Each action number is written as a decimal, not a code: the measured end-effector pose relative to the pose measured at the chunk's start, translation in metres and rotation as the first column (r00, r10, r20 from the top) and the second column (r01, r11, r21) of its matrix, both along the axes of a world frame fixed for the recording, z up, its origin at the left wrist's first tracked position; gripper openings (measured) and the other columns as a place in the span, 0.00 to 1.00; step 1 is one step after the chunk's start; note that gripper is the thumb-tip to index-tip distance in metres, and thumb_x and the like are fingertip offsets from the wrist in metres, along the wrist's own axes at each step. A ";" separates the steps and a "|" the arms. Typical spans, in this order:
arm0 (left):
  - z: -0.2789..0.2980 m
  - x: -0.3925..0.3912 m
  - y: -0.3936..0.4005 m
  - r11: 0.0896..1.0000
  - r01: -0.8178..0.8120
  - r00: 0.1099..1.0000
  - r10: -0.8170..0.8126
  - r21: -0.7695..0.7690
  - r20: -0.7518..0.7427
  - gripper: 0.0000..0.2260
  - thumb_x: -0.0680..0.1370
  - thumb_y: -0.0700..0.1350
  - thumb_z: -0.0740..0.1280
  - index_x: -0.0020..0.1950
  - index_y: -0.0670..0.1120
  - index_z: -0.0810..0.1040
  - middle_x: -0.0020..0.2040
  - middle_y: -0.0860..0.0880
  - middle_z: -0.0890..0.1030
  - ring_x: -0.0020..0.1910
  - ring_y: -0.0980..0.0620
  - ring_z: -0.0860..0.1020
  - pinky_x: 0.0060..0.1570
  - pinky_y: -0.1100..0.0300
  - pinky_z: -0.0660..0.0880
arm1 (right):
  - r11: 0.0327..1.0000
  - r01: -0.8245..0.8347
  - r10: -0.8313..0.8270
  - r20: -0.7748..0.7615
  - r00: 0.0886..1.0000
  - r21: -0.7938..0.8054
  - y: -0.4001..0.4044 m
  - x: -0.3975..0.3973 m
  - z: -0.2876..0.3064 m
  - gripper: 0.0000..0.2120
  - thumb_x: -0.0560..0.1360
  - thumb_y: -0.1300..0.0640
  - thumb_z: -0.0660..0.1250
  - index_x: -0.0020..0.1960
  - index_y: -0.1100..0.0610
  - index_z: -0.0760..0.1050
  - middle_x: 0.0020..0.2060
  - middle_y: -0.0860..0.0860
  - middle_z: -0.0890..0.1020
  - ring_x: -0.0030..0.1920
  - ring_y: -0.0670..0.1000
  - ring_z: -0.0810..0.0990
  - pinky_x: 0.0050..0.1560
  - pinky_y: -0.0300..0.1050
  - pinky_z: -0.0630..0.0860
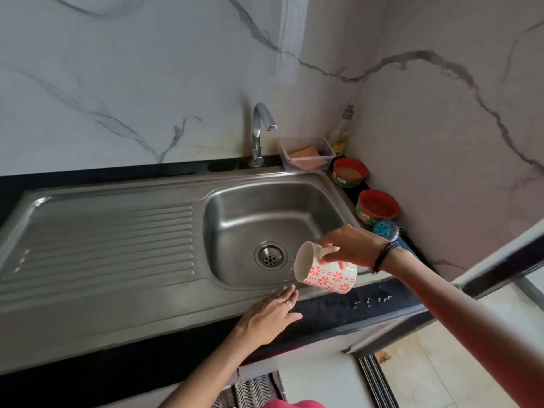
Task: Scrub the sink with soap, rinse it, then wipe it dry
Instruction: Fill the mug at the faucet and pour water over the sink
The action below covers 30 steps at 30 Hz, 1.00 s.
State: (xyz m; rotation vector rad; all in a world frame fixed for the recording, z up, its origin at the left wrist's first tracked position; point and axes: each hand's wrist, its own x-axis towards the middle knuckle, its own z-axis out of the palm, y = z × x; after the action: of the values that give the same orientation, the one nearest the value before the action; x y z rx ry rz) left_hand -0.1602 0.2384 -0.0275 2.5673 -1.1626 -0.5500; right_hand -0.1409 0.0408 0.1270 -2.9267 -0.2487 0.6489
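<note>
Rinsing looks like the step in hand: sink [123, 240] is stainless, set in the black counter [353, 307], no suds visible on it, so scrubbing is probably done; a few droplets near the front rim, wipe-dry still to come. No cloth in either hand.

Sink long axis runs left-right across the view, drainboard on the left, basin on the right, drain [270, 255] toward the basin's front. Tap [260, 128] sits behind the basin, spout aimed down over it, no stream visible.

Right hand [351, 245] curled round a flowered mug [323, 270], tipped on its side, mouth pointing left toward the drain, over the basin's front right corner. Left hand [269, 315] flat, fingers straight, together, resting on the front rim just below the mug.

Back right corner: clear box with orange sponge [307, 154], bottle [343, 128], two red tubs [350, 172], blue scrubber [385, 228].
</note>
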 end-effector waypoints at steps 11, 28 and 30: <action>-0.001 -0.027 0.059 0.991 -0.118 0.990 0.122 0.056 -0.073 0.27 0.82 0.55 0.51 0.77 0.46 0.47 0.77 0.52 0.46 0.75 0.56 0.44 0.73 0.62 0.43 | 0.956 -0.261 0.241 -0.148 0.959 -0.136 0.049 0.003 0.009 0.16 0.76 0.51 0.65 0.63 0.53 0.73 0.57 0.50 0.79 0.43 0.48 0.84 0.45 0.38 0.74; 0.011 -0.005 0.070 0.942 -0.309 0.944 0.321 0.132 -0.080 0.28 0.82 0.55 0.50 0.77 0.45 0.45 0.77 0.49 0.45 0.76 0.54 0.45 0.73 0.56 0.43 | 0.970 -0.144 0.123 0.116 0.986 0.198 0.053 0.027 -0.009 0.06 0.75 0.57 0.65 0.51 0.54 0.78 0.45 0.53 0.84 0.36 0.48 0.83 0.39 0.40 0.77; 0.013 -0.004 0.068 0.962 -0.263 0.955 0.270 0.069 -0.120 0.27 0.82 0.54 0.50 0.77 0.46 0.46 0.77 0.50 0.46 0.76 0.55 0.45 0.73 0.59 0.43 | 0.983 -0.155 0.148 0.078 0.986 0.095 0.044 0.026 -0.002 0.09 0.76 0.56 0.65 0.54 0.55 0.77 0.50 0.53 0.82 0.38 0.48 0.82 0.38 0.40 0.76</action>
State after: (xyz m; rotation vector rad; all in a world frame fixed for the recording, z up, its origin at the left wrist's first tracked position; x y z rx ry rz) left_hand -0.1646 0.3064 -0.0142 2.6297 -0.7520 -0.6766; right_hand -0.1151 0.0851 0.1246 -2.8567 -0.5013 0.5363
